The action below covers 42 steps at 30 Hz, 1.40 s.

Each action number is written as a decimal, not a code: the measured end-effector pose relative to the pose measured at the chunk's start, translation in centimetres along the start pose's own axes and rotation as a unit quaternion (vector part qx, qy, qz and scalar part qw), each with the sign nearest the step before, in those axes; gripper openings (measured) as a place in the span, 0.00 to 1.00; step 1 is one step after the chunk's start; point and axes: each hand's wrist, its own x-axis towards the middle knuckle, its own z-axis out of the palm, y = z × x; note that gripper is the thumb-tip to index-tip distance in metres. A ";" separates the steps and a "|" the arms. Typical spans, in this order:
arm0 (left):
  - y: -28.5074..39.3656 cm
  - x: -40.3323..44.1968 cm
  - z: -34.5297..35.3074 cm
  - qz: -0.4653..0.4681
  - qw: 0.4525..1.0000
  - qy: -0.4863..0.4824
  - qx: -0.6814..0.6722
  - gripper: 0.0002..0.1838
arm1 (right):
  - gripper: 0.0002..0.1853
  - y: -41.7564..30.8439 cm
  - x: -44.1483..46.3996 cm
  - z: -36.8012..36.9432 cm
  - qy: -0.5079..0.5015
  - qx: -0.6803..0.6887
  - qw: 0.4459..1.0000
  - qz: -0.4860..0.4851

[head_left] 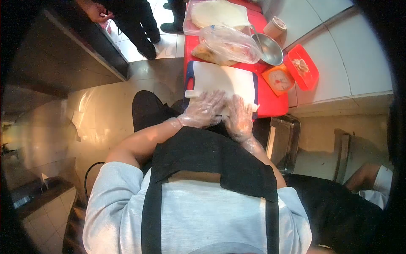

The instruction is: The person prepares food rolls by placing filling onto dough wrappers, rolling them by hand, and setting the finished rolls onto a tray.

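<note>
My left hand [206,106], in a clear plastic glove, lies with its fingers stretched over the near part of a white cutting board [220,78] with dark blue edges. Beside it, my right hand [240,116], gloved too, has its fingers extended forward on the same spot. Under both hands is a thin white sheet [191,94], possibly rolled; its ends stick out at either side. Palms and gloves hide most of it. Neither hand is visibly wrapped round anything.
Beyond the board on the red table [274,99] lie a clear plastic bag [230,44] and a tray of white sheets [220,15]. To the right are a metal bowl [270,48], an orange scale [278,80], a red container [302,67] and a jar [275,27]. Other people stand nearby.
</note>
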 end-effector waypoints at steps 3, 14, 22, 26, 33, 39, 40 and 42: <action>-1.1 2.4 0.4 -0.007 0.997 0.008 0.075 0.42 | 0.43 1.1 3.3 0.6 0.005 0.014 0.999 0.031; -7.8 7.0 -4.4 0.023 0.987 -0.131 0.086 0.17 | 0.32 7.1 10.1 -0.8 0.002 -0.020 0.997 -0.072; -7.5 -0.2 -5.7 -0.033 0.996 -0.044 0.063 0.16 | 0.24 7.2 1.9 -1.7 0.114 0.006 0.993 -0.027; -3.3 -1.0 -3.3 0.059 0.987 0.016 0.146 0.37 | 0.26 3.3 0.5 -1.4 0.152 0.081 0.981 -0.093; -2.2 5.3 -0.2 -0.016 0.997 -0.053 0.053 0.47 | 0.38 3.2 7.0 2.4 0.010 -0.080 0.996 -0.044; -6.8 9.3 -2.6 0.044 0.991 0.050 0.113 0.36 | 0.41 6.6 12.2 -0.5 -0.025 -0.004 1.000 -0.013; -7.6 8.9 -3.2 0.080 0.986 0.075 0.123 0.33 | 0.40 7.4 11.9 -0.9 -0.033 -0.025 0.999 -0.032; -9.6 7.3 -3.8 0.032 0.992 0.003 0.120 0.26 | 0.30 8.9 10.1 -0.7 0.008 -0.002 0.998 -0.061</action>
